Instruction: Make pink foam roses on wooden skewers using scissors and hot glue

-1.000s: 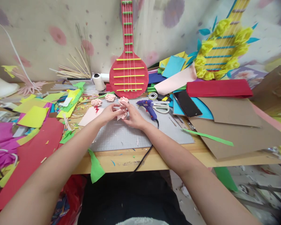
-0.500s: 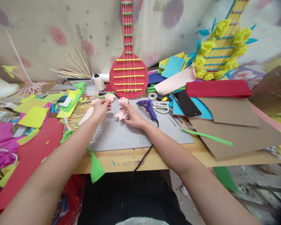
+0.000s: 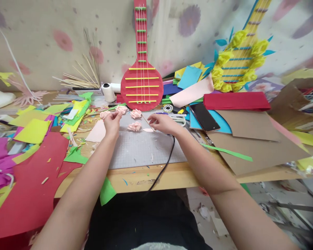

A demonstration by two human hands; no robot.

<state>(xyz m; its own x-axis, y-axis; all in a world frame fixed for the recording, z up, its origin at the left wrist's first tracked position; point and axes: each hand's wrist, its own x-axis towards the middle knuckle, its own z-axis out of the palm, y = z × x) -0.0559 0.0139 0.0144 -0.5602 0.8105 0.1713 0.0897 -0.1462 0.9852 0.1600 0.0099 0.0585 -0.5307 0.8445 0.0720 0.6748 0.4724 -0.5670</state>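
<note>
My left hand (image 3: 112,124) is at the left edge of the grey cutting mat (image 3: 130,149), thumb and fingertips pressed together. Whatever those fingers pinch is too small to make out. My right hand (image 3: 160,124) has its fingertips closed on a thin wooden stick (image 3: 145,119) that slants over the mat. Below it lies a small pink petal (image 3: 147,130). Between my hands sit two pink crepe-paper flowers, one nearer (image 3: 134,126) and one farther (image 3: 136,113). More pink flowers (image 3: 122,109) lie just beyond my left hand. My right hand mostly hides the blue glue gun.
A red paper lute (image 3: 142,88) stands behind the mat. Scissors (image 3: 181,120) and a phone (image 3: 205,117) lie to the right, beside cardboard sheets (image 3: 253,149). Coloured paper scraps (image 3: 32,130) cover the left side. A black cable (image 3: 165,166) crosses the mat's front edge.
My right hand has left the nearer pink flower and moved right to the stick. That flower now rests on the mat, and a petal shows beside it. My left hand shifted slightly.
</note>
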